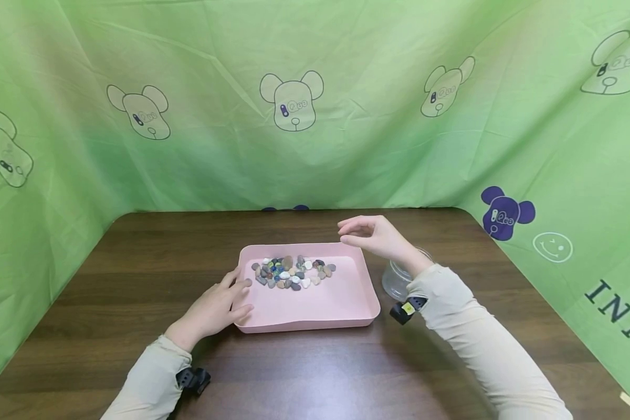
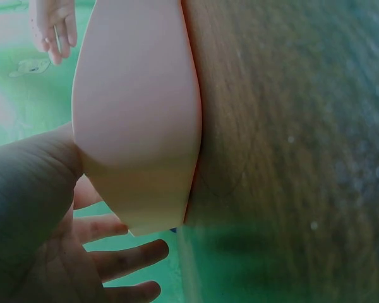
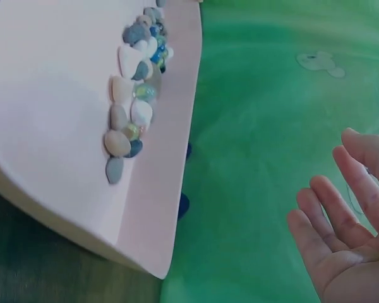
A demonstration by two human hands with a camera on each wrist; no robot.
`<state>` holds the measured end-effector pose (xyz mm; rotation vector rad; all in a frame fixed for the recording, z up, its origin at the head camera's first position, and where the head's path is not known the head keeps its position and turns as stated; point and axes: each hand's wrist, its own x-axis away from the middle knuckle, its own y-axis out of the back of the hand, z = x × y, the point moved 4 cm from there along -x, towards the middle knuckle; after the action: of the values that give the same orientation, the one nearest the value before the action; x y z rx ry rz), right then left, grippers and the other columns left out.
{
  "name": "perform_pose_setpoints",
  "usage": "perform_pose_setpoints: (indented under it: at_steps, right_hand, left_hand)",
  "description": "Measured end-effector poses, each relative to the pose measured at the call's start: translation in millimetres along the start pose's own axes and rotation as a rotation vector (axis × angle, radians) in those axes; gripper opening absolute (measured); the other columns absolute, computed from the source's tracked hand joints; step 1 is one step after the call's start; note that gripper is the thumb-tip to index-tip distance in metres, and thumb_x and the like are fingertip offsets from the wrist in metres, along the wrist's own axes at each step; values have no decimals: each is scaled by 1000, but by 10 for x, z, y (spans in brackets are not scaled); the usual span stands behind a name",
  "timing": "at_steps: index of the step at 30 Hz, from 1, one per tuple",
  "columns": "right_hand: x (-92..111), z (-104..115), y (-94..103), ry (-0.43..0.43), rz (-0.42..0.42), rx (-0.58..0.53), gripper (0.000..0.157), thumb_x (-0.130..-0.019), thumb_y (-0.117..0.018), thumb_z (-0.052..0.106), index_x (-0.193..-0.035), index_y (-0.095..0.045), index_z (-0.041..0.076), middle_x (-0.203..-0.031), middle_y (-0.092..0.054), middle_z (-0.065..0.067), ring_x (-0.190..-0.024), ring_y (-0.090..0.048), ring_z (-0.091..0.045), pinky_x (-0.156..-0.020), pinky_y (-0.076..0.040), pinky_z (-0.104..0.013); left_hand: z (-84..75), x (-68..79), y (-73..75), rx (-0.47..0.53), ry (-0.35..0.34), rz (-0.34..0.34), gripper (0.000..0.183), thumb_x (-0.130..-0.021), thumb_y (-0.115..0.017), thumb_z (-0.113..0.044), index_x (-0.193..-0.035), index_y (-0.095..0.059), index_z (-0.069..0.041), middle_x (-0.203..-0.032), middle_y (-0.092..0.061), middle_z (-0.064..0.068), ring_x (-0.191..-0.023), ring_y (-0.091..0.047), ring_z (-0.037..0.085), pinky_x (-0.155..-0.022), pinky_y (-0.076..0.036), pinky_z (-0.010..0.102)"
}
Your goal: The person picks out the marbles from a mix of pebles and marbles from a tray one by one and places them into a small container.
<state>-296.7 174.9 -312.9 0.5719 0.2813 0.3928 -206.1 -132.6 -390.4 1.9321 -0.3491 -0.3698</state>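
A pink tray (image 1: 315, 309) holds a loose band of smooth pebbles (image 1: 285, 275) and glass marbles along its far side. My left hand (image 1: 215, 309) rests at the tray's left rim, its thumb and a finger reaching over the edge. The left wrist view has that hand's other fingers (image 2: 129, 260) spread, nearly straight, outside the wall. Raised above the far right corner is my right hand (image 1: 375, 236), holding nothing. Its fingers (image 3: 341, 211) are loosely bent and apart in the right wrist view. Grey, white, tan and blue stones (image 3: 118, 144) show there.
A clear round jar (image 1: 396, 283) stands right of the tray, partly covered by my right forearm. Green printed cloth (image 1: 210, 157) hangs behind and on both sides of the brown wooden table (image 1: 152, 268).
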Motion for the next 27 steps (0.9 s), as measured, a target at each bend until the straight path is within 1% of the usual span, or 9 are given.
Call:
perform_pose_setpoints:
  at_steps: [3,6,9,16,22,27]
  right_hand:
    - [-47,-4,-65,12,19,11,24,-83,-68,13,-103,-67,0,-123,-62,-15,-109,-63,-17,-95,-49,-30]
    - [-91,-39,-121,-3,29,7,24,-83,-69,15,-103,-68,1,-122,-63,-15,-113,-61,-26,-97,-48,-36]
    - [-140,-89,-175,-15,35,5,25,-83,-69,16,-103,-69,1,-123,-62,-17,-114,-60,-28,-97,-48,-38]
    - [-242,-158,-301,-31,54,-13,27,-83,-69,14,-105,-68,-1,-124,-61,-20,-112,-61,-30,-98,-47,-40]
    - [-310,-212,-393,-11,80,17,26,-85,-67,13,-105,-67,-4,-121,-62,-22,-111,-62,-31,-99,-47,-40]
    - [-340,-257,-437,-17,89,17,24,-84,-66,11,-104,-68,-3,-119,-63,-22,-110,-62,-32,-97,-48,-40]
  left_hand:
    - [1,0,-2,1,2,5,49,-88,-61,-28,-127,-54,0,-144,-34,29,-114,-54,44,-99,-41,57]
    - [-1,2,-1,5,6,12,49,-88,-61,-28,-128,-54,0,-144,-34,30,-117,-53,44,-100,-39,58]
    - [-4,4,3,8,12,15,49,-88,-62,-28,-128,-54,0,-144,-33,30,-118,-52,43,-101,-39,58]
    - [-7,4,3,13,24,25,50,-88,-62,-28,-129,-53,0,-146,-32,29,-120,-50,45,-101,-38,58]
    - [-16,1,6,17,20,21,50,-88,-62,-28,-129,-53,0,-145,-32,29,-118,-51,45,-101,-38,58]
    - [-13,3,4,15,23,20,50,-88,-62,-28,-129,-53,0,-145,-32,29,-118,-51,46,-100,-39,58]
